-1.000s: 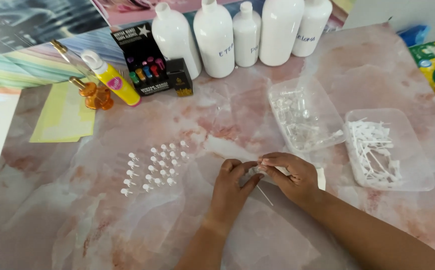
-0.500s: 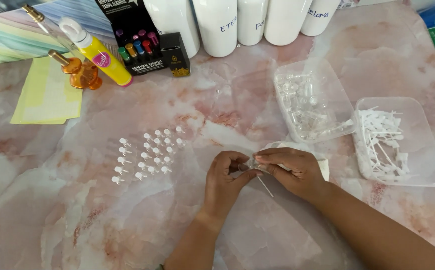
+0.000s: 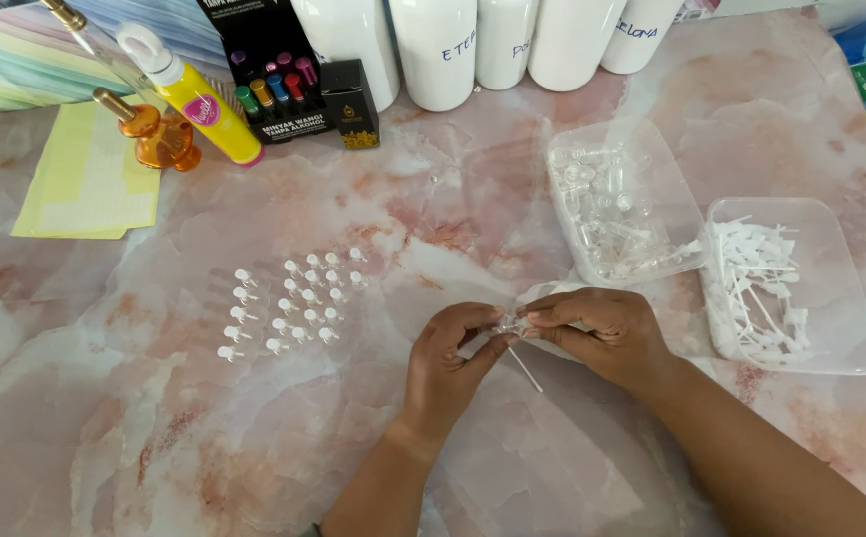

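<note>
My left hand (image 3: 450, 360) and my right hand (image 3: 597, 331) meet at the middle of the marble table, fingertips pinched together on a tiny clear vial (image 3: 505, 324). A thin white tube (image 3: 525, 369) hangs down from it between the hands. To the left, several small clear vials with white tops (image 3: 288, 303) stand in rows on the table. Right of my hands sit a clear tray of empty vials (image 3: 620, 204) and a clear tray of white sprayer tops (image 3: 789, 286).
Several white bottles (image 3: 438, 45) line the far edge. At the back left are a black box (image 3: 272, 70), a small black box (image 3: 350, 102), a yellow bottle (image 3: 194, 97), an amber glass bottle (image 3: 159, 137) and yellow paper (image 3: 90, 184).
The view has shifted so the table looks lower and closer. My hands stay together on the vial with only small finger movements.
</note>
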